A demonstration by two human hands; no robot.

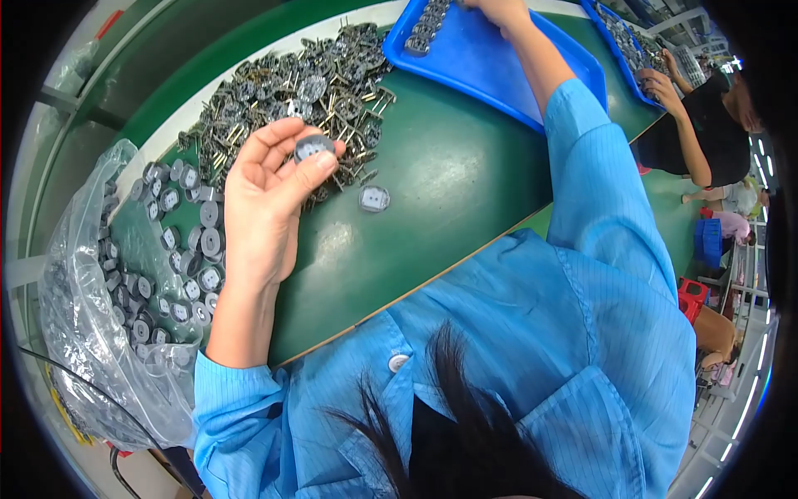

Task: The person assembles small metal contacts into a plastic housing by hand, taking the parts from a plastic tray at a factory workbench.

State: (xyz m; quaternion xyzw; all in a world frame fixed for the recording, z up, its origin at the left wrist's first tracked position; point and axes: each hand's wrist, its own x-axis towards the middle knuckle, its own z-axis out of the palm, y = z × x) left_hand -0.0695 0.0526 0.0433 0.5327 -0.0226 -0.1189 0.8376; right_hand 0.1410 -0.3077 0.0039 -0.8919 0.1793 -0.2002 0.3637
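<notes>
**Small grey disc pinched above a green work surface**

A green surface [432, 191] with a pale front edge carries the work, and a workshop floor with red and blue crates shows beyond its right end. The left hand [262, 200] is raised palm-up over it, thumb and fingers [278, 137] pinching a small round grey disc [314, 148] with a pale, blocky centre. Just behind the disc lies a heap of dark parts with brass-coloured pins [291, 91]. One similar disc [374, 198] lies alone on the surface just right of the pinched disc. Left of the disc, a clear plastic bag [83, 333] spills more grey discs across the surface's left end. The right hand [499, 10] reaches far right of the disc into a blue tray [490, 62]; its fingers are cut off by the picture's edge, so their state cannot be told. Bare green lies between the lone disc and the front edge.
</notes>
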